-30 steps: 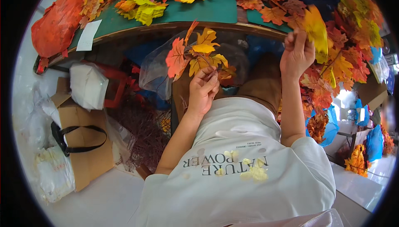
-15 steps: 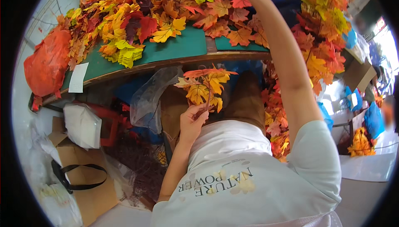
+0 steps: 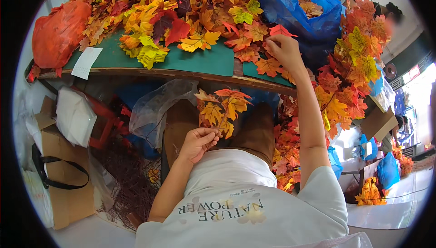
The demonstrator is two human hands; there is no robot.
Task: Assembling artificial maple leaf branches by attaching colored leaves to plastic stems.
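In front of my lap, my left hand (image 3: pixel 200 144) pinches the stem of a small artificial maple branch (image 3: pixel 223 111) with orange, yellow and red leaves. The branch stands up from my fingertips, below the table edge. My right hand (image 3: pixel 285 51) is over the front of the leaf pile, its fingers bent and pressed together. Beside its fingertips lies a red maple leaf (image 3: pixel 281 31); whatever the fingers hold is hidden. Loose artificial maple leaves (image 3: pixel 200 42) in orange, yellow, red and dark purple heap up on the green table (image 3: pixel 200 60).
A blue plastic bag (image 3: pixel 290 5) with leaves stands right of the pile, a red bag (image 3: pixel 61 32) at the left end. Leaf garlands (image 3: pixel 359 66) hang at the right. Below the table are clear plastic (image 3: pixel 152 105), brown stems (image 3: pixel 131 180) and a cardboard box (image 3: pixel 66 175).
My right hand has come down and nearer from beside the blue bag to the pile's front. The left hand still holds the branch, slightly lower. The view has shifted, showing more of the table's far side.
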